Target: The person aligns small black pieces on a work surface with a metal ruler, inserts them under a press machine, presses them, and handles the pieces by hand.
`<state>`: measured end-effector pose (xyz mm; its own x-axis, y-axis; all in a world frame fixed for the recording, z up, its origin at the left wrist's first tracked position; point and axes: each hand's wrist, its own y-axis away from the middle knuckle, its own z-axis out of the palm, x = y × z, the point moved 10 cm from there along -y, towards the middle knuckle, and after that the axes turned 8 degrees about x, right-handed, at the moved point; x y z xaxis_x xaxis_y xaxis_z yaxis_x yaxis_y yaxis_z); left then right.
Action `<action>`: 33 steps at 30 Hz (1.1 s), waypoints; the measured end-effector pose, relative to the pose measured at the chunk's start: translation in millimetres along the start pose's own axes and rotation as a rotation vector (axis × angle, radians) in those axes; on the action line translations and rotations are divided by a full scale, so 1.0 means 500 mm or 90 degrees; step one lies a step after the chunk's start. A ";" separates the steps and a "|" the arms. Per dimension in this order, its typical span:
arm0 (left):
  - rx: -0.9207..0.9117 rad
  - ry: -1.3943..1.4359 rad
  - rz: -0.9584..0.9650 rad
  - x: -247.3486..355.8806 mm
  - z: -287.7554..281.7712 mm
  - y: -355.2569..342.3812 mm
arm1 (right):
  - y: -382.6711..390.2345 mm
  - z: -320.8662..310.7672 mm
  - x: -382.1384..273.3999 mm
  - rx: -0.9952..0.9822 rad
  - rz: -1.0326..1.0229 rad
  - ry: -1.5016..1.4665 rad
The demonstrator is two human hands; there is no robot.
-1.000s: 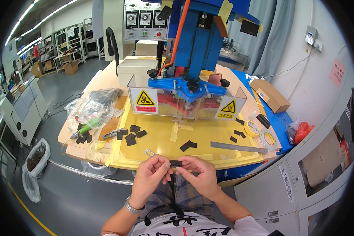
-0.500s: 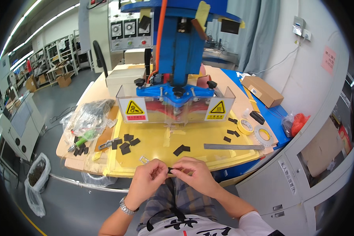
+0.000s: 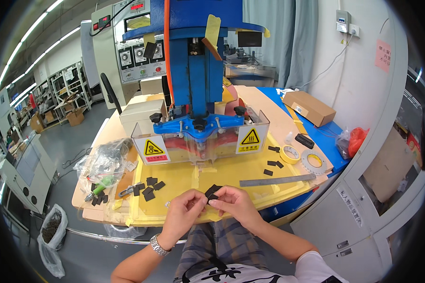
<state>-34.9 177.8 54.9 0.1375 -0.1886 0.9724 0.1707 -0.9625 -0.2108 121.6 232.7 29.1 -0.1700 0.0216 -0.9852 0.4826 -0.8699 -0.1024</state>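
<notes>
My left hand (image 3: 186, 212) and my right hand (image 3: 236, 207) meet at the front of the yellow mat (image 3: 226, 170), both with fingers closed on a small black piece (image 3: 211, 198) partly hidden by my fingertips. Just behind it, more black pieces overlap, hard to separate from the held one. Loose black pieces (image 3: 148, 193) lie left of my hands, near a metal tool (image 3: 126, 191). A steel ruler (image 3: 274, 180) lies to the right. Beyond my hands stands a blue press (image 3: 196, 125) behind a clear guard with warning signs.
At the table's left are a plastic bag (image 3: 104, 158) and a green-handled tool (image 3: 101, 186). Tape rolls (image 3: 289, 155), a black object (image 3: 304, 140) and a cardboard box (image 3: 308, 106) sit on the right. A waste bag (image 3: 52, 236) stands left; a grey cabinet (image 3: 340, 236) stands right.
The scene has shifted with my head. My hands have moved slightly forward over the mat, up to the black pieces there, still closed around the small piece.
</notes>
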 end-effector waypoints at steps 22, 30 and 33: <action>-0.001 -0.304 0.114 -0.015 -0.070 -0.135 | -0.098 -0.086 -0.051 0.004 -0.242 0.412; -0.009 -0.521 0.320 0.031 -0.103 -0.115 | -0.225 -0.092 0.017 0.040 -0.232 0.527; -0.030 -0.534 0.349 0.027 -0.098 -0.125 | -0.239 -0.077 0.024 0.005 -0.254 0.552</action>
<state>-91.4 225.9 86.1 0.8324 -0.4268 0.3534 -0.1586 -0.7946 -0.5861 95.1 355.7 24.4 0.3768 0.6723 -0.6372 0.5204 -0.7228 -0.4548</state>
